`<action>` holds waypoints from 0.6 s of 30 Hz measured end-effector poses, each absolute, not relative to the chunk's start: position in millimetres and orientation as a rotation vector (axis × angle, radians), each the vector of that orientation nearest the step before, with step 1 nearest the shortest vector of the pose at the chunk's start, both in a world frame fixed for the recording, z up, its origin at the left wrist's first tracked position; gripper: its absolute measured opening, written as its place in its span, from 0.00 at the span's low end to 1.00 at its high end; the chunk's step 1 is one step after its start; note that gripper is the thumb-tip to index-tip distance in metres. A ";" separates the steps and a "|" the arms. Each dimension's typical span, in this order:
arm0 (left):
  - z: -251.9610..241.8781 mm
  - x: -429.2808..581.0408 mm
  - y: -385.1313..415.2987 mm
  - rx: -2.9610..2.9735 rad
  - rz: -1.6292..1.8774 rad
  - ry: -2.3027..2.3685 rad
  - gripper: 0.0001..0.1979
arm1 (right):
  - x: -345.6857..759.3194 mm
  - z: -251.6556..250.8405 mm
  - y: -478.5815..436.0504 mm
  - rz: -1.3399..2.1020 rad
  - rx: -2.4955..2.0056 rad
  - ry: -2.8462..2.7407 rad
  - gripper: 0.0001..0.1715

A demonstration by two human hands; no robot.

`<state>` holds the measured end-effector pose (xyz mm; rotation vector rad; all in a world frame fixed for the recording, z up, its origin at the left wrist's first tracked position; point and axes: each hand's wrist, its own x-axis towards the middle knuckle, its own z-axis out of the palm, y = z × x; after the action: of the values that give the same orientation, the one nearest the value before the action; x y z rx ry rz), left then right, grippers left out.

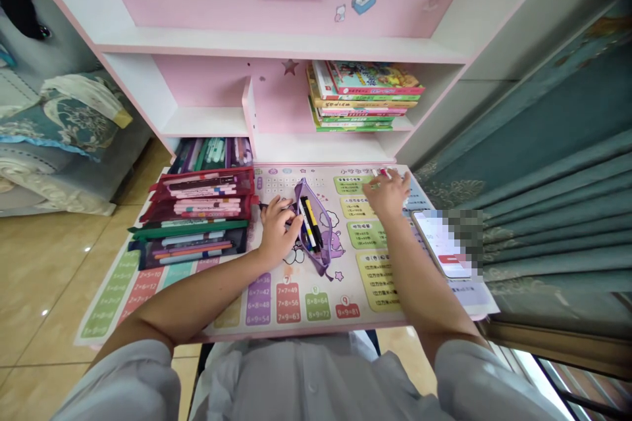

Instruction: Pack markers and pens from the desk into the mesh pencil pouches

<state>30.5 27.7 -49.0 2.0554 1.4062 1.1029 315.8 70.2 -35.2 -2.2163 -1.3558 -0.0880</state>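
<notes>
A purple mesh zip pencil pouch (326, 247) lies unzipped on the desk, its mouth spread apart. Inside it show several pens (310, 223), with black, white and yellow barrels. My left hand (280, 230) grips the pouch's left edge, thumb at the opening and fingers curled on the outer side. Toward the far right of the desk, my right hand (388, 194) rests palm down with its fingers apart. Under and beside those fingers are small white and pink pens (382, 172), mostly hidden by the hand.
Several mesh pouches full of pens (202, 204) are stacked at the desk's left. A phone (441, 243) lies near the right edge, by a curtain (557, 191). Stacked books (365, 95) sit on the pink shelf unit (316, 148) behind. Printed tables cover the desk mat (326, 316).
</notes>
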 end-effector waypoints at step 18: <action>-49.1 29.7 27.7 2.046 1.097 1.394 0.12 | 378.4 -60.8 80.2 0.013 -2.579 -1.107 0.25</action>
<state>29.7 27.7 -49.1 2.0461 1.3943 1.0967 378.4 80.2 -60.8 -2.5788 -1.1068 0.0133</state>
